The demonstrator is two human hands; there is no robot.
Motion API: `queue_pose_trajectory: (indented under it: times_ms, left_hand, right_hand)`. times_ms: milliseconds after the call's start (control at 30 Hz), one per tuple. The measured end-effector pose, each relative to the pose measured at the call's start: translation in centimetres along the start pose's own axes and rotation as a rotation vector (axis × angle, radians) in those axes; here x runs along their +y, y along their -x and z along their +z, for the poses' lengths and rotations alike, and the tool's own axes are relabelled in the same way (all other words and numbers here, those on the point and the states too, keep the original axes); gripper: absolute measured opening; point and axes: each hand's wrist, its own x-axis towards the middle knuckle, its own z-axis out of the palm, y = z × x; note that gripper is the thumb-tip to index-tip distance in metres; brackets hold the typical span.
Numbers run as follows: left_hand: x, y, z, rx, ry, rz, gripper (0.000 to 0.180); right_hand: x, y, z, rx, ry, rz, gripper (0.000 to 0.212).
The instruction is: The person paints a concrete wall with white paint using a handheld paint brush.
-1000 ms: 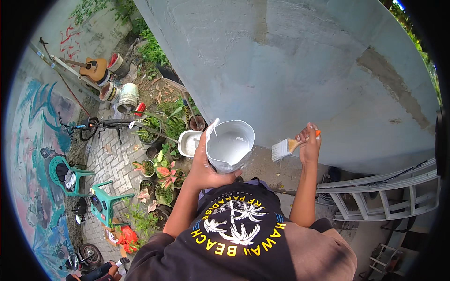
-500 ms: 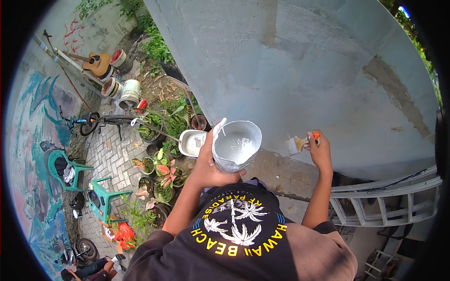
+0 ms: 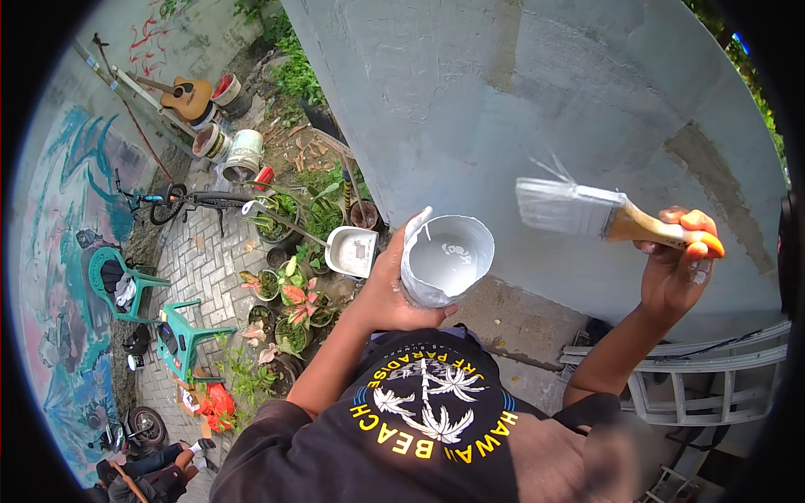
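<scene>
My left hand [image 3: 401,289] is wrapped round a paint cup [image 3: 447,261] with a ragged rim and pale grey-white paint inside; white paint smears the thumb. To the right, raised nearer the camera, my right hand [image 3: 677,260] grips a paintbrush [image 3: 633,222] by its wooden handle with an orange end. The wide bristles [image 3: 558,205] are coated in pale paint and point left, with a few stray hairs sticking up. Brush and cup are apart. Beyond both rises a grey plastered wall [image 3: 587,109], with a darker bare strip on its right.
White ladders [image 3: 704,390] lie at the lower right. Along the left stand potted plants [image 3: 293,306], a white dustpan [image 3: 351,251], buckets [image 3: 243,155], a guitar [image 3: 188,99], a bicycle [image 3: 172,204] and green plastic chairs [image 3: 189,335]. Another person [image 3: 155,474] sits at the lower left.
My right hand has lifted the paintbrush up and right, away from the wall and much nearer the camera. The cup has shifted slightly right in the picture, along with the background.
</scene>
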Motion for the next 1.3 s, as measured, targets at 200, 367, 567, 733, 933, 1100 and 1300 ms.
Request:
queue_pose_trajectory:
  times_ms: [200,367,567,733,933,1100,1300]
  left_hand:
    - [0.4,-0.7,0.4,-0.023,-0.001,0.053,0.122]
    - [1.0,-0.7,0.3,-0.011,0.039,0.035,0.124]
    - [0.9,-0.8,0.7,-0.013,0.110,0.039,0.125]
    - [1.9,-1.0,0.5,-0.035,0.101,0.046,0.126]
    - [2.0,-1.3,0.4,-0.051,0.016,0.087,0.127]
    - [2.4,-1.6,0.2,-0.069,-0.052,0.115,0.126]
    - [2.0,-1.6,0.2,-0.082,-0.119,0.149,0.125]
  right_hand:
    - [-5.2,-3.3,10.1,-0.235,0.157,-0.018,0.049]
    - [-4.9,-4.2,12.7,-0.403,0.161,0.021,0.044]
    - [-5.6,-5.7,15.0,-0.662,0.237,-0.009,0.027]
    - [-6.0,-7.3,15.8,-0.925,0.395,-0.152,0.026]
    - [-6.4,-7.7,16.4,-1.044,0.536,-0.119,0.028]
    - [-6.3,-7.8,16.4,-1.055,0.564,-0.131,0.027]
    - [-6.2,-8.0,16.3,-1.035,0.553,-0.163,0.026]
